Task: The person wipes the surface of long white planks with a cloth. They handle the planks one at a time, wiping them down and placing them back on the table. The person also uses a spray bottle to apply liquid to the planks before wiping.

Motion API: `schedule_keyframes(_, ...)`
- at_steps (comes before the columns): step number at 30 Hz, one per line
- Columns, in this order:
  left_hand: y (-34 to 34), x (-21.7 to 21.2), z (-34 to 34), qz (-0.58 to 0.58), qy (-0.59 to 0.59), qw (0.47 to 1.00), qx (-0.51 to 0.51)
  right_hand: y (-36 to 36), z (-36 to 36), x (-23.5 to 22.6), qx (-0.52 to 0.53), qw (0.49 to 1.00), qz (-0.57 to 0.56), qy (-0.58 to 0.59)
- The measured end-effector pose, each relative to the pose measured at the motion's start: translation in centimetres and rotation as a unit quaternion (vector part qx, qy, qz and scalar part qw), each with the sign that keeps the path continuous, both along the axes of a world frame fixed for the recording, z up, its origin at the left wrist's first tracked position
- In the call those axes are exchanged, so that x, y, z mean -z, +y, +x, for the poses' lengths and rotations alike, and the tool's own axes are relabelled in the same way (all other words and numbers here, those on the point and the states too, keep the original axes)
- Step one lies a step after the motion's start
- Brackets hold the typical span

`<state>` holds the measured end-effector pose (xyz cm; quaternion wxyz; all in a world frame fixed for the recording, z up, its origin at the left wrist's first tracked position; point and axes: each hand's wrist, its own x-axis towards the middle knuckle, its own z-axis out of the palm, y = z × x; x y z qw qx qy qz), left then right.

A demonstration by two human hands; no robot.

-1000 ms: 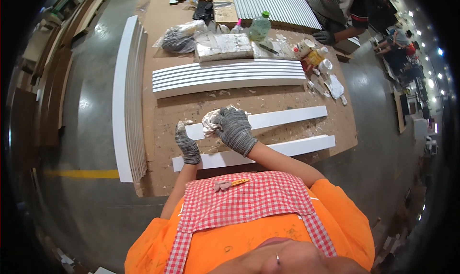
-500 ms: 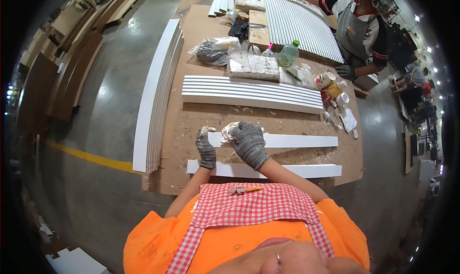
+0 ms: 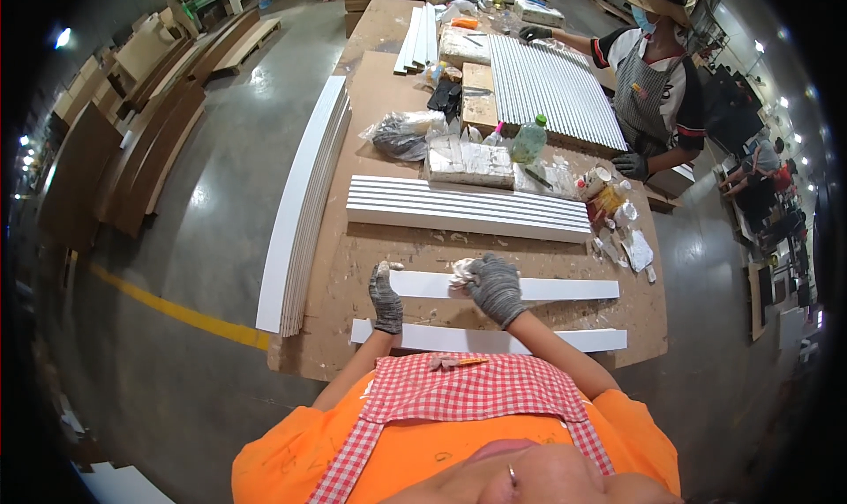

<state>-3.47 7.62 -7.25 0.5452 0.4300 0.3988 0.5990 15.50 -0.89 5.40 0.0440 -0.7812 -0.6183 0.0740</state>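
Note:
A long narrow white board (image 3: 565, 288) lies across the work table before me. At its left end, my left hand (image 3: 386, 299), in a grey knit glove, is closed around the board's end. My right hand (image 3: 496, 290), gloved alike, presses a crumpled white rag (image 3: 460, 275) onto the board near its middle; its fingers are bunched over the cloth. Nearer to me, a second white board (image 3: 459, 338) lies along the table's front edge, beneath my forearms. Just beyond the hands is a stack of white boards (image 3: 468, 209) with their narrow edges up.
Another stack of white boards (image 3: 304, 213) lines the table's left side. Wrapped blocks (image 3: 468, 162), a green-capped bottle (image 3: 529, 141), a plastic bag (image 3: 401, 135) and small containers (image 3: 609, 200) stand farther back. A co-worker (image 3: 657, 89) handles a panel of white strips (image 3: 556, 89) at the far right.
My right hand has slid the rag to the right along the board. My left hand stays at the left end. The whole view has tilted up slightly.

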Motion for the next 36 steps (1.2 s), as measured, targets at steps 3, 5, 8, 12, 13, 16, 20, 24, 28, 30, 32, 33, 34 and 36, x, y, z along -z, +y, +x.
schedule_keyframes(3, 0.0, -0.3, 0.0, -0.026, -0.013, 0.999, 0.017, 2.0, -4.5, -2.4, -0.036, 0.998, -0.024, 0.048)
schedule_keyframes(5, 0.6, 1.1, -0.4, -0.028, -0.040, 0.998, 0.049, 2.9, -6.5, -0.7, -0.093, 0.994, 0.030, 0.050)
schedule_keyframes(8, 1.5, 3.6, -0.4, -0.098, -0.236, 0.966, 0.046, 3.6, -8.5, -0.5, -0.129, 0.984, 0.100, 0.073)
schedule_keyframes(12, 0.9, 0.8, -0.3, 0.005, -0.057, 0.998, 0.039, 2.1, -5.9, 0.7, -0.101, 0.976, 0.166, 0.097)
schedule_keyframes(13, 0.8, 0.6, -0.3, 0.005, -0.032, 0.999, 0.025, 1.2, -4.9, 1.2, -0.074, 0.979, 0.166, 0.095)
schedule_keyframes(16, 0.7, 0.0, 0.1, 0.031, -0.009, 0.999, -0.006, -2.1, -0.2, 1.8, -0.021, 0.986, 0.162, 0.045)
schedule_keyframes(20, 0.5, 0.1, 0.0, 0.019, -0.032, 0.999, -0.008, -6.5, 8.6, 5.2, 0.098, 0.989, 0.104, -0.041)
schedule_keyframes(24, 0.5, 0.1, 0.7, -0.001, -0.057, 0.998, 0.024, -8.6, 9.5, 2.9, 0.176, 0.983, 0.028, -0.038)
schedule_keyframes(28, 1.0, 1.0, 0.4, 0.079, 0.059, 0.994, 0.052, -7.4, 6.6, 2.8, 0.133, 0.989, 0.059, -0.006)
schedule_keyframes(30, 1.0, 0.8, 0.1, 0.059, 0.044, 0.994, 0.081, -4.5, 3.0, 4.2, 0.062, 0.994, 0.093, -0.009)
schedule_keyframes(32, 1.8, 1.9, -0.9, -0.001, 0.002, 0.997, 0.076, -1.0, -2.2, 2.9, -0.039, 0.986, 0.160, 0.015)
schedule_keyframes(33, 2.7, 3.6, -1.1, -0.049, -0.076, 0.989, 0.117, -0.1, -4.7, 0.6, -0.069, 0.990, 0.116, 0.042)
schedule_keyframes(34, 3.0, 3.0, -0.6, -0.098, -0.155, 0.964, 0.192, 1.4, -6.2, 1.5, -0.071, 0.991, 0.097, 0.062)
schedule_keyframes(36, 2.2, 1.4, -0.4, -0.146, -0.208, 0.948, 0.194, 2.7, -8.3, 1.1, -0.089, 0.988, 0.085, 0.092)
